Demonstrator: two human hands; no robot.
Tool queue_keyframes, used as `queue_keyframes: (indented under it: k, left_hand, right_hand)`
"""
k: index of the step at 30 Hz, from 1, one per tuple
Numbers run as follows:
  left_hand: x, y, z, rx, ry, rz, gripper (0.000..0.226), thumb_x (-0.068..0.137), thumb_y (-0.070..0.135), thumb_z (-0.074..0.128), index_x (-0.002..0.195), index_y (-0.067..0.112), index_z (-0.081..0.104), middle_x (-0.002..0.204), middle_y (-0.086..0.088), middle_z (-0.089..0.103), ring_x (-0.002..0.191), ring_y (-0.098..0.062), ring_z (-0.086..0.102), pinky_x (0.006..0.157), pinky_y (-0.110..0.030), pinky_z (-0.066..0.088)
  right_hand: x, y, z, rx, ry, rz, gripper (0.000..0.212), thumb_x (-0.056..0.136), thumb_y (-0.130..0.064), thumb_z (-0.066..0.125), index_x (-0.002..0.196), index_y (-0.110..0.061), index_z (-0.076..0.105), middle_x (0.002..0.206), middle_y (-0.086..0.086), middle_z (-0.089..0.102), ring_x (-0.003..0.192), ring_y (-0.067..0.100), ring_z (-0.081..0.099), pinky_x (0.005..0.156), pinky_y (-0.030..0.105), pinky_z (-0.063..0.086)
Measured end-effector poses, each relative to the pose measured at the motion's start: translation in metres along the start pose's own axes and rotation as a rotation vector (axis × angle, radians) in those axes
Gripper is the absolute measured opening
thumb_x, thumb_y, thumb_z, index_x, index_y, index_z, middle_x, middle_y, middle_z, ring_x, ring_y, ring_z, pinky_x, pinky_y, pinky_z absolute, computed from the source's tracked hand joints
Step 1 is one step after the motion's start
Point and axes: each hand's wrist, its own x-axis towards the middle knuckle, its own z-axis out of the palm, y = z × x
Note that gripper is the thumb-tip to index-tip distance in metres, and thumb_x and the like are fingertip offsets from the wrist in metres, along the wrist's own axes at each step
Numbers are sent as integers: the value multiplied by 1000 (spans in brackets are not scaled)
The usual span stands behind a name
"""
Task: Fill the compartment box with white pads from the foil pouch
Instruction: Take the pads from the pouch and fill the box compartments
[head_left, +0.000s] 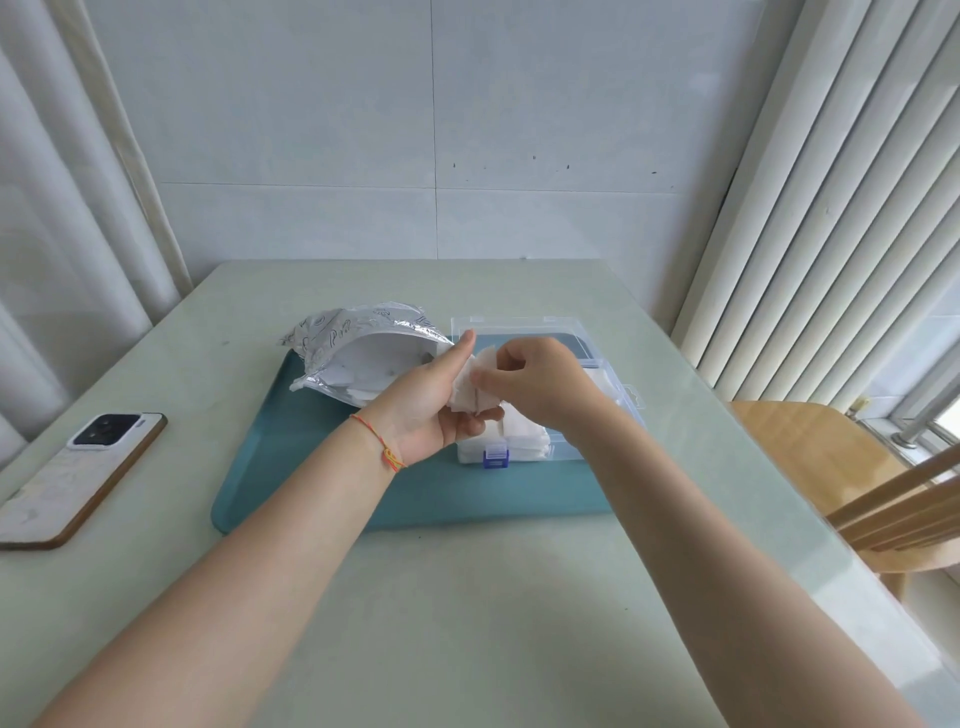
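**Two hands hold white pads over a clear box**

From the head view, a pale green table stands by a tiled wall, with long white blinds at the side. A flat teal tray lies on the table. On the tray, a shiny silver foil pouch lies open. Beside the pouch sits a clear plastic compartment box with a blue clip, and pads are stacked inside. Above the box, the left hand cups a bunch of soft white square pads. The right hand pinches one pad. A phone lies left of the tray.
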Motion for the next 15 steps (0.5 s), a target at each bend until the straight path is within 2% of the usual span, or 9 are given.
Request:
queue_keyframes:
  k: [3, 5, 7, 9, 11, 15]
  left_hand:
    - [2, -2, -2, -52, 58, 3, 37, 103, 40, 44, 102, 10, 65, 76, -6, 69, 66, -21, 65, 47, -22, 47]
    - [5, -3, -6, -98, 105, -12, 24, 102, 29, 47, 101, 9, 61, 74, -7, 65, 66, -20, 64, 48, -22, 47]
    - [9, -3, -12, -117, 127, -41, 16, 100, 25, 50, 101, 10, 57, 68, -2, 55, 56, -15, 56, 45, -20, 41]
    - [11, -3, -16, -111, 122, -66, 21, 99, 34, 53, 101, 13, 55, 62, 3, 42, 47, -10, 41, 40, -19, 32]
    - [11, -2, -16, -94, 101, -74, 36, 94, 50, 55, 97, 14, 54, 61, 5, 34, 47, -8, 29, 39, -18, 24]
    - [13, 0, -15, -44, 83, -46, 55, 87, 71, 48, 84, 16, 53, 61, 3, 44, 46, -9, 30, 42, -19, 19]
  right_hand:
    - [1, 2, -5, 28, 42, 17, 29, 87, -26, 63, 68, -13, 47, 58, -2, 41, 53, 15, 37, 51, 27, 29]
    - [2, 5, -12, 91, 84, 36, 21, 88, -24, 63, 75, -9, 56, 55, 0, 53, 41, 12, 42, 46, 23, 33]
    - [2, 9, -18, 193, 107, 52, 17, 89, -21, 64, 80, -7, 61, 53, 4, 61, 37, 13, 44, 43, 22, 35]
    - [2, 12, -20, 316, 82, 59, 16, 90, -18, 65, 78, -8, 62, 53, 3, 62, 40, 13, 50, 42, 21, 37]
    - [2, 15, -17, 420, 24, 59, 17, 92, -16, 65, 79, -6, 64, 55, 1, 62, 45, 13, 56, 45, 21, 41]
    - [3, 18, -14, 526, -66, 87, 17, 95, -17, 63, 91, -2, 69, 66, 8, 64, 51, 13, 58, 48, 21, 44]
